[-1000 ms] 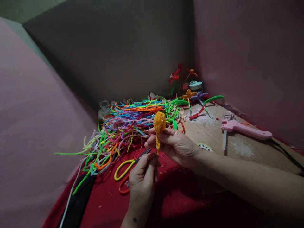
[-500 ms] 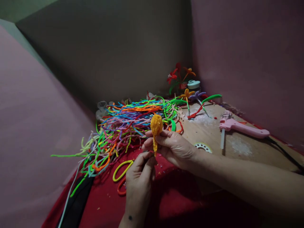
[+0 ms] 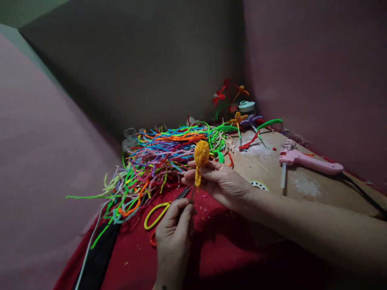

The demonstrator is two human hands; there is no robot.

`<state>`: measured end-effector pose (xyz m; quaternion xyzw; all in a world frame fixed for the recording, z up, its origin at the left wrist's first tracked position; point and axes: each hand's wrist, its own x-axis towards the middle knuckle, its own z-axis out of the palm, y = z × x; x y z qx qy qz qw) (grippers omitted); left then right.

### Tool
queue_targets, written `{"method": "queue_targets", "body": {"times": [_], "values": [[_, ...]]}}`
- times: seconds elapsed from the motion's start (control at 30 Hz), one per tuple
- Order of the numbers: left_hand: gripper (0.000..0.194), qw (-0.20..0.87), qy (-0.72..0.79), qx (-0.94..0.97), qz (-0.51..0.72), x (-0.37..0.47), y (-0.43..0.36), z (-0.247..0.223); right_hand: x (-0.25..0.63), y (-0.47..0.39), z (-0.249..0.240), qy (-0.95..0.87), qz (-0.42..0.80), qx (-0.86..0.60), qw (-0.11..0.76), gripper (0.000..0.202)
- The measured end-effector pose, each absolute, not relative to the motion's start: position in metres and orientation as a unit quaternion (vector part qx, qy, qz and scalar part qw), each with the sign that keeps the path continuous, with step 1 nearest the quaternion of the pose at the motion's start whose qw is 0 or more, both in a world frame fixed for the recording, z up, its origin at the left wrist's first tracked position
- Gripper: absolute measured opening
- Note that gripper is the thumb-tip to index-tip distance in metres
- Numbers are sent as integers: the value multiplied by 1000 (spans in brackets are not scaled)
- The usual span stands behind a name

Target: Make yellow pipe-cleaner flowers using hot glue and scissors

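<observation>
An orange fuzzy piece (image 3: 201, 154), rounded at the top with a narrow tail below, is pinched upright in my right hand (image 3: 222, 179). Just below it, my left hand (image 3: 175, 229) grips a thin dark wire (image 3: 192, 194) between thumb and index finger; the wire runs up to the tail. Scissors with yellow and red handles (image 3: 155, 215) lie beside my left hand, partly hidden by it. A large heap of colourful pipe cleaners (image 3: 169, 149) spreads behind both hands.
On the brown board (image 3: 272, 173) at the right lie a pink glue gun (image 3: 314, 162) with a dark cord and a white perforated disc (image 3: 259, 185). Behind stand red flowers (image 3: 219, 96) and a pale-lidded jar (image 3: 246, 106). Red cloth (image 3: 133, 253) covers the front.
My left hand has moved down and slightly left, exposing the wire and the scissors' blades. The orange piece has shifted slightly up and right and tilted a little in my right hand.
</observation>
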<state>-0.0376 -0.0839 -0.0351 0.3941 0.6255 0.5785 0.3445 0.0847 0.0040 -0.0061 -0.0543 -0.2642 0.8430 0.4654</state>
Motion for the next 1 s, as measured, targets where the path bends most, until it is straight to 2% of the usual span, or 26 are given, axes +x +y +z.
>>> {"method": "queue_targets", "body": {"times": [0.33, 0.53, 0.7, 1.0], "values": [[12, 344, 616, 443, 553, -27, -79, -22, 85, 4, -9, -268, 846, -68, 456, 16], [13, 342, 630, 441, 540, -26, -78, -22, 84, 4, -9, -256, 852, -57, 452, 10], [13, 357, 626, 438, 538, -25, -78, -21, 84, 4, -10, -259, 849, -74, 455, 17], [17, 384, 614, 448, 524, -28, -81, -23, 84, 6, -13, -273, 846, -73, 453, 16]]}}
